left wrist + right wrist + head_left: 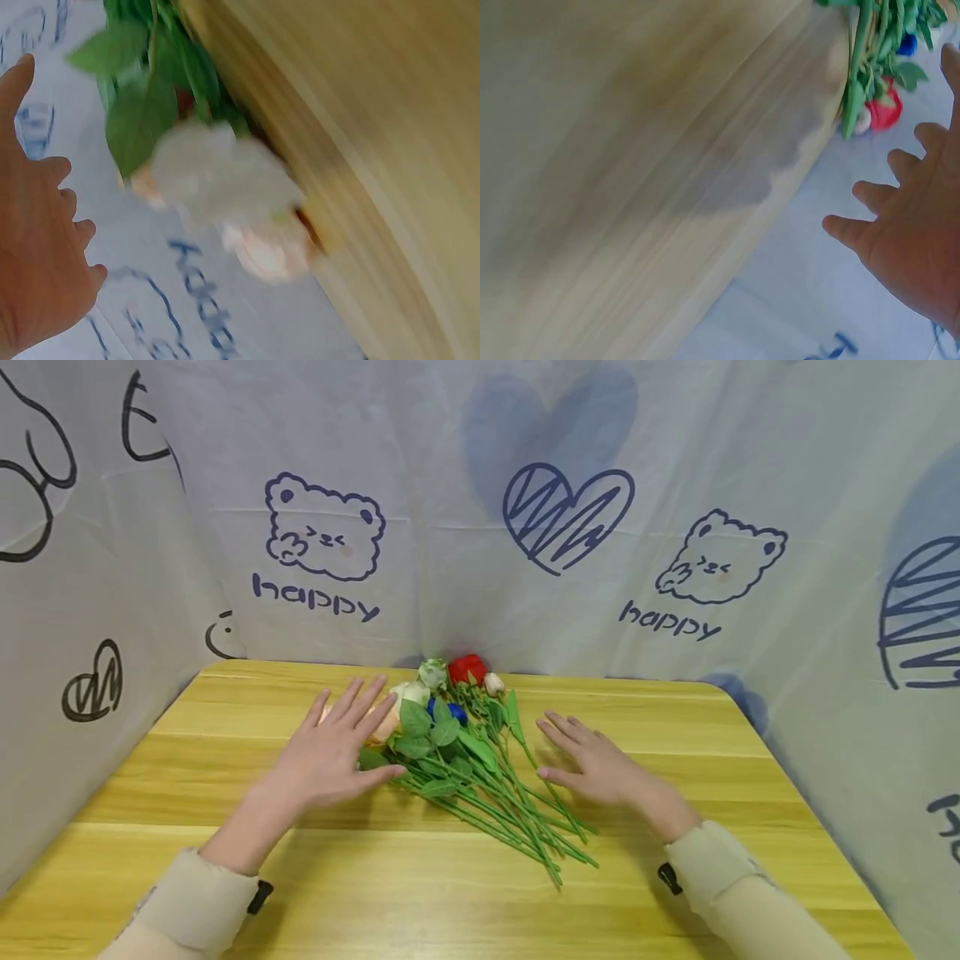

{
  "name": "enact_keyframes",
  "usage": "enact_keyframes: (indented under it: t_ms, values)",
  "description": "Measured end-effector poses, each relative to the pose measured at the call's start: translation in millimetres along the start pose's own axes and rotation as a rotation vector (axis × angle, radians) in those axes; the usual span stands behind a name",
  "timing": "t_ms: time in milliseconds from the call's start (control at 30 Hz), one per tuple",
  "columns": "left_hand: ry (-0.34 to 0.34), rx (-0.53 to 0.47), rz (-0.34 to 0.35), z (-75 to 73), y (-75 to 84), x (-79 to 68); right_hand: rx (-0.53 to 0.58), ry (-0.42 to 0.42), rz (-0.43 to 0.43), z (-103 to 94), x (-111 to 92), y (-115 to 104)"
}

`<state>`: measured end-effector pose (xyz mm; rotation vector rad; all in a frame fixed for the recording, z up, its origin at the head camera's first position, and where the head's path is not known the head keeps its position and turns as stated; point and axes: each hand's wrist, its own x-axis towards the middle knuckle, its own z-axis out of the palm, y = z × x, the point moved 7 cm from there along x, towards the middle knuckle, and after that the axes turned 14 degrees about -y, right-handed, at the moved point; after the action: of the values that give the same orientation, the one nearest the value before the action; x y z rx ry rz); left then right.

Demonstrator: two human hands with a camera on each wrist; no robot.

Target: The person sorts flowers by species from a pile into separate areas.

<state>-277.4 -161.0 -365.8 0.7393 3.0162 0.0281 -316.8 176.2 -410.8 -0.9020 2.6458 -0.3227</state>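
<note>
A loose bunch of flowers lies on the wooden table, its green stems (491,810) pointing toward the front right. Its heads include a red rose (467,669), a blue flower (454,714), a white flower (225,172) and a peach flower (385,727). My left hand (330,756), fingers spread, overlaps the left side of the bunch in the head view. To the right of the stems, my right hand (596,768) has its fingers extended and holds nothing. Both palms face downward; nothing is gripped in the left hand either.
The wooden table (420,910) has rounded back corners. A white cloth (450,585) printed with bears and hearts hangs behind it and along both sides. Leaves (139,120) stick out among the flower heads. A small white bud (493,683) lies beside the red rose.
</note>
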Motion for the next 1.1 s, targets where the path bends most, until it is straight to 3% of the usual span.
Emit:
enact_keyframes:
  t_ms: [233,433,733,1100]
  values:
    - [-0.013,0.138,0.181,18.2,55.0,28.0,-0.072,-0.161,-0.059,16.0,18.8,-16.8]
    - [-0.122,0.282,0.262,39.5,81.1,40.6,-0.095,-0.275,-0.126,29.5,28.4,-31.1]
    - [-0.176,0.316,0.244,46.7,80.0,39.2,-0.088,-0.337,-0.198,38.4,34.9,-51.8]
    - [-0.159,0.323,0.261,46.0,57.0,25.0,-0.06,-0.441,-0.179,46.4,35.1,-80.0]
